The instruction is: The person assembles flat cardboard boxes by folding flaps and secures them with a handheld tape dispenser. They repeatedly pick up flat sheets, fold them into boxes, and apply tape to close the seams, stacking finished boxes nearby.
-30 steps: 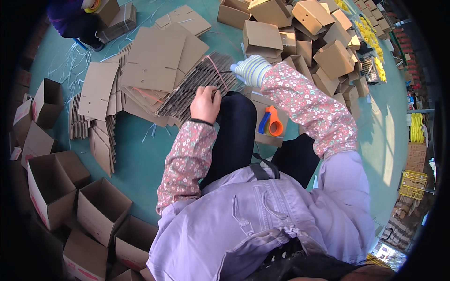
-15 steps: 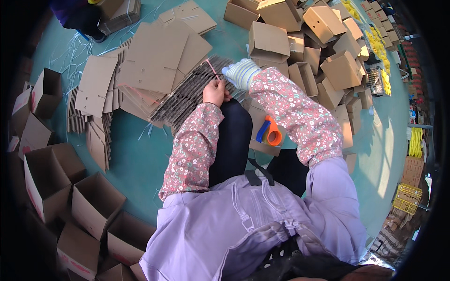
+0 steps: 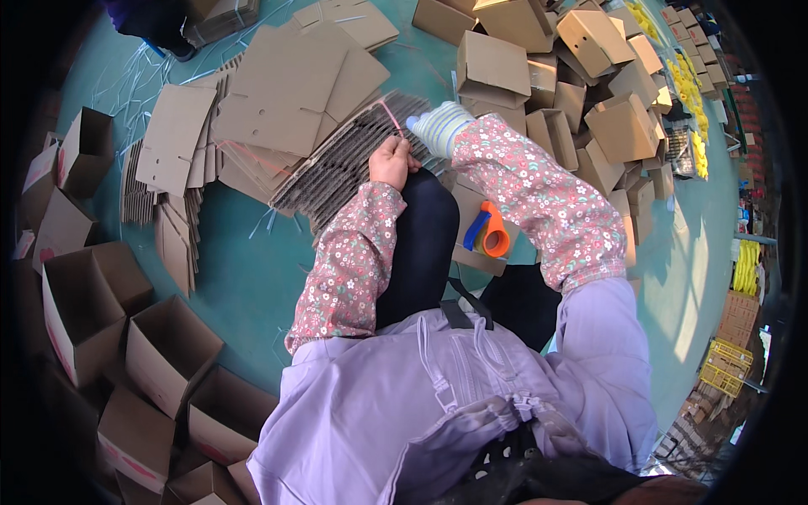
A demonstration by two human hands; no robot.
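Observation:
A bundle of flattened cardboard boxes [image 3: 337, 164] lies on its side in front of my knee, corrugated edges upward. A pink string [image 3: 392, 116] crosses its top end. My left hand [image 3: 392, 162], bare, is closed on this string, its fingers bunched at the bundle's near edge. My right hand [image 3: 443, 129], in a striped blue-and-white knit glove, is just to the right at the bundle's end. Its fingers are bent together, and what they pinch, if anything, is hidden. Beside my knee an orange and blue tape dispenser [image 3: 493, 234] sits on a piece of cardboard [image 3: 478, 259].
Flattened cardboard sheets [image 3: 282, 93] are stacked beyond the bundle. Open boxes [image 3: 172, 353] crowd the left, and a heap of assembled boxes [image 3: 497, 71] stands at the right. Loose pale straps [image 3: 126, 80] litter the green floor [image 3: 244, 252]. Another person's leg [image 3: 160, 29] shows at the far left.
The whole view has shifted slightly. Both hands stay at the bundle's end in nearly the same pose, the left still closed on the string.

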